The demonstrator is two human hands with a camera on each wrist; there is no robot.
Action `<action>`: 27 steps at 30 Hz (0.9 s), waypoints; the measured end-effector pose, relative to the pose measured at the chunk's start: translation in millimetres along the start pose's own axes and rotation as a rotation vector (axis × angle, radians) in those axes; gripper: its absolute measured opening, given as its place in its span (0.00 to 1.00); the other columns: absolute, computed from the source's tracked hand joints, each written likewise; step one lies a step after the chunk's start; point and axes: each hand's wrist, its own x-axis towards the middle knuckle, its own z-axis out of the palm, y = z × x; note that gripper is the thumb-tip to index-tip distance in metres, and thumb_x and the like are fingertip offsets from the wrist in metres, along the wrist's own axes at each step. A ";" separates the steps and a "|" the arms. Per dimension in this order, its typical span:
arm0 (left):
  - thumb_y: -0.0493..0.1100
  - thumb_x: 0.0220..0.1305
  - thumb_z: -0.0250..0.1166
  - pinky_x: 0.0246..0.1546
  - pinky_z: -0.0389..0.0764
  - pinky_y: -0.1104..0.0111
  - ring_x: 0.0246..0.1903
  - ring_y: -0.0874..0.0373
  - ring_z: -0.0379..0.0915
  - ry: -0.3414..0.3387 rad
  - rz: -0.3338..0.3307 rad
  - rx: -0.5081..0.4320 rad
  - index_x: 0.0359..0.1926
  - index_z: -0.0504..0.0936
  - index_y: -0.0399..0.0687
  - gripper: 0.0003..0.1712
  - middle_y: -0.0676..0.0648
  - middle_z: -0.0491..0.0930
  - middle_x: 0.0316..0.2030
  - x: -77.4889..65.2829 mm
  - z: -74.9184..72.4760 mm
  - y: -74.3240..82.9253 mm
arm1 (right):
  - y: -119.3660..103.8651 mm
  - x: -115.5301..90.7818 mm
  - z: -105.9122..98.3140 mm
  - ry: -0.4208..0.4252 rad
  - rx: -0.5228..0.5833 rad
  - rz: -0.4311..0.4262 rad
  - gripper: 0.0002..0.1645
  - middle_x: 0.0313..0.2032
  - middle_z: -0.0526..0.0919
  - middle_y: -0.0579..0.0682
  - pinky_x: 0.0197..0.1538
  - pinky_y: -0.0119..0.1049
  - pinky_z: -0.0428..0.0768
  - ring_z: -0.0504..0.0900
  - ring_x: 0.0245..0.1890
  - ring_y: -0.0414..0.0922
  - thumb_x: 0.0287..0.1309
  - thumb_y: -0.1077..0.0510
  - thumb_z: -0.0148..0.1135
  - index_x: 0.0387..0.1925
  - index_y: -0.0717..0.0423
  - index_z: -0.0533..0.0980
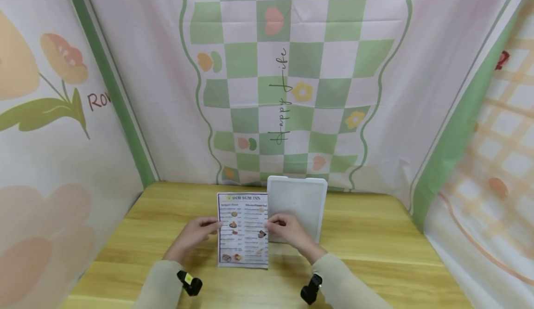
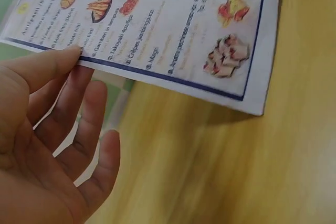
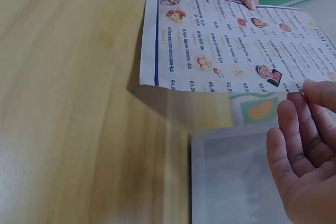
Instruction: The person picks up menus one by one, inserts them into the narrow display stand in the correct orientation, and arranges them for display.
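Observation:
A printed paper menu [image 1: 243, 230], headed "DIM SUM INN" with small food pictures, is held up off the wooden table between both hands. My left hand [image 1: 201, 231] pinches its left edge between thumb and index finger, while the other fingers are loosely bent below, as the left wrist view shows. At the opposite edge, my right hand [image 1: 289, 231] pinches the sheet the same way. Behind the right hand is a white-framed grey board [image 1: 298, 202], partly covered by that hand and the menu. In the right wrist view, the board [image 3: 231, 182] lies below the paper.
The light wooden table [image 1: 359, 253] meets a hanging cloth [image 1: 304, 91] with green checks and "Happy Life" lettering at its back. Printed curtains stand on the left [image 1: 54, 160] and right [image 1: 492, 170]. A small black camera is strapped at each wrist.

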 end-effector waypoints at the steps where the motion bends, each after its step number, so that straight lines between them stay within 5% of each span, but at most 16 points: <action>1: 0.54 0.67 0.67 0.50 0.80 0.53 0.45 0.52 0.79 0.000 0.008 0.001 0.53 0.84 0.41 0.23 0.47 0.84 0.45 0.7 1.1 2.3 | -0.2 -0.9 -2.4 0.007 -0.007 -0.006 0.15 0.39 0.85 0.51 0.45 0.44 0.82 0.82 0.39 0.44 0.68 0.53 0.64 0.43 0.62 0.83; 5: 0.57 0.67 0.66 0.51 0.80 0.54 0.46 0.54 0.79 -0.015 0.029 0.024 0.55 0.84 0.44 0.25 0.48 0.84 0.46 2.5 5.3 12.3 | -5.5 -4.6 -12.4 0.041 -0.024 -0.014 0.14 0.38 0.85 0.51 0.45 0.48 0.82 0.81 0.38 0.45 0.69 0.55 0.63 0.43 0.64 0.82; 14: 0.56 0.68 0.66 0.50 0.79 0.55 0.45 0.55 0.80 -0.036 0.108 0.050 0.54 0.84 0.46 0.23 0.50 0.84 0.44 8.6 12.6 31.4 | -9.1 -4.1 -33.1 0.085 -0.060 -0.018 0.13 0.36 0.85 0.50 0.43 0.39 0.80 0.81 0.37 0.44 0.67 0.53 0.64 0.42 0.60 0.83; 27: 0.59 0.66 0.67 0.53 0.79 0.54 0.47 0.55 0.80 0.000 0.175 0.023 0.52 0.85 0.49 0.23 0.51 0.85 0.46 18.8 29.8 70.4 | -28.7 -4.0 -66.9 0.154 -0.061 0.005 0.16 0.40 0.85 0.50 0.51 0.49 0.79 0.81 0.42 0.46 0.68 0.49 0.63 0.44 0.58 0.82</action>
